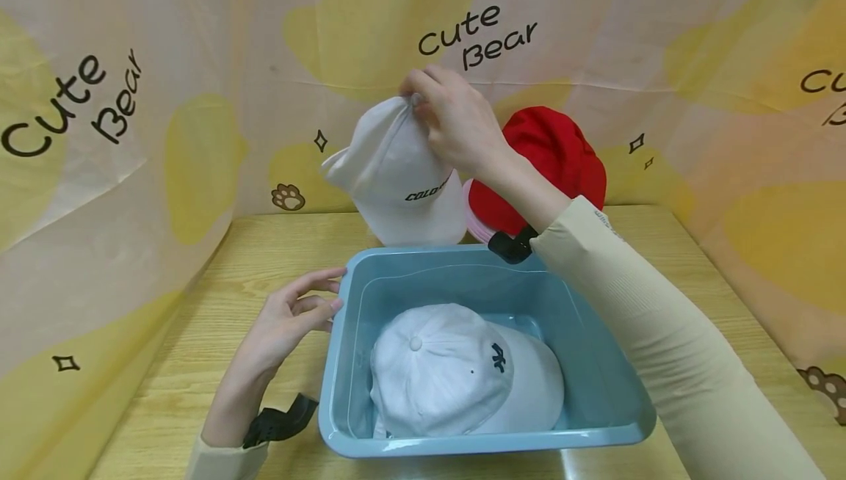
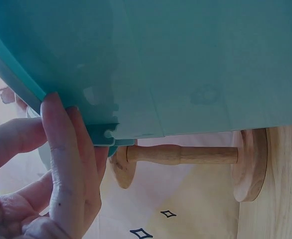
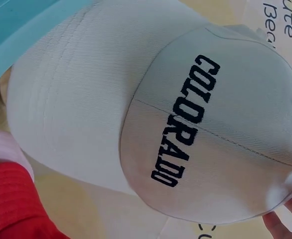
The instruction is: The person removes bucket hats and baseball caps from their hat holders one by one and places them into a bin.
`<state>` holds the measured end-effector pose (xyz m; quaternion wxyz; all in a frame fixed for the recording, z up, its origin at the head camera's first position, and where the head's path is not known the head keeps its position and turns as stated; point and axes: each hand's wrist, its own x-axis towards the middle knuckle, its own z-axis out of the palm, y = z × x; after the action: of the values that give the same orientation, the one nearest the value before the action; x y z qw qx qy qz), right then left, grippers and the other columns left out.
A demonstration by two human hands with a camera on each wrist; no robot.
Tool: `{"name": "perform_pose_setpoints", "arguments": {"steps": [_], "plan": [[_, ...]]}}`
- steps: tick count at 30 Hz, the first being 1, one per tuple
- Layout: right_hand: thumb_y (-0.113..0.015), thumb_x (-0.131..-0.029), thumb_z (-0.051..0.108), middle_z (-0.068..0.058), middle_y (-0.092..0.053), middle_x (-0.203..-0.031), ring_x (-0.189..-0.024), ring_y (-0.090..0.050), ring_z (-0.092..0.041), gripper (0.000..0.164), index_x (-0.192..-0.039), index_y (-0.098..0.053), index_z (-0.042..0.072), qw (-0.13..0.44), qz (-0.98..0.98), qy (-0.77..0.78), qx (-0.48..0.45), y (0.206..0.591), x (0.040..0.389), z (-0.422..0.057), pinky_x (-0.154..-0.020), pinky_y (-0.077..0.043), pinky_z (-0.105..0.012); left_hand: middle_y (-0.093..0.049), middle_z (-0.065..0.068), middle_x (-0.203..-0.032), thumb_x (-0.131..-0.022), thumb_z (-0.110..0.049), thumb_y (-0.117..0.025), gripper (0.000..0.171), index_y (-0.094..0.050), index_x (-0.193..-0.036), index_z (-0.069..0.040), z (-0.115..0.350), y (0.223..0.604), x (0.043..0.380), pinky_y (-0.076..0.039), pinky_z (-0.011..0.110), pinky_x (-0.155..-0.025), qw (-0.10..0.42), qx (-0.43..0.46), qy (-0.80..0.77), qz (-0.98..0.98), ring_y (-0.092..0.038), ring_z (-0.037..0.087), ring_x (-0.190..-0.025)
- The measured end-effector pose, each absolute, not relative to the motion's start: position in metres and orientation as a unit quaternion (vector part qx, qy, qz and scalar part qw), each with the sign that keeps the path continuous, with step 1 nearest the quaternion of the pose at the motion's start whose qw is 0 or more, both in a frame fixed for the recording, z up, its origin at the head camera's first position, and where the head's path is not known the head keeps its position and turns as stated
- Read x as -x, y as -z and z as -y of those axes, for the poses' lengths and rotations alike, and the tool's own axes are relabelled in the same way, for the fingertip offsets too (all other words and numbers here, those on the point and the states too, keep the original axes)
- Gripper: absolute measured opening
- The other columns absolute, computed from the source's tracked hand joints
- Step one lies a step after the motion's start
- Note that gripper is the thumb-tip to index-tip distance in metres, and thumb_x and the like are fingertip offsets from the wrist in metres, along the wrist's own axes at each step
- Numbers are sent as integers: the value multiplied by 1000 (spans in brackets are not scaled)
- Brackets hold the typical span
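Observation:
My right hand [image 1: 456,117] pinches the top of a white baseball cap [image 1: 390,157] and holds it up behind the basin. Dark letters reading COLORADO cross the cap's front in the right wrist view, where its brim points toward the basin. With its fingertips, my left hand [image 1: 284,322] touches the rear left corner of a blue plastic basin [image 1: 333,362]; the left wrist view shows these fingers against the outer wall below the rim. Inside the basin lies another white cap [image 1: 443,370] with a small black emblem, crown up and brim to the right.
Behind the basin, a red hat [image 1: 555,157] sits above something pink [image 1: 479,216]. A wooden stand [image 2: 186,154] with round ends shows beyond the basin in the left wrist view. Patterned yellow cloth [image 1: 370,17] surrounds the wooden table [image 1: 264,245].

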<state>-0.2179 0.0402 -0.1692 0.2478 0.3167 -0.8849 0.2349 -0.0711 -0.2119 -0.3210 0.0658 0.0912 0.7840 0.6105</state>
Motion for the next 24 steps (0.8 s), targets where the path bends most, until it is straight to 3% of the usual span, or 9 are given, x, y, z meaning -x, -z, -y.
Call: {"name": "perform_pose_setpoints", "arguments": {"steps": [24], "plan": [[-52,-94,-1,-10,-59,-112,-106,-52,-23,18,-107,-61,8,276,878,-231,-317,159,201,-56,-93,-51,-35,-54,17,-123,-93,-20,-64,47,-50,-137,-9,213,321,70,-60,36,-72,68,-79,-604,-790,-69,12,-86]]}}
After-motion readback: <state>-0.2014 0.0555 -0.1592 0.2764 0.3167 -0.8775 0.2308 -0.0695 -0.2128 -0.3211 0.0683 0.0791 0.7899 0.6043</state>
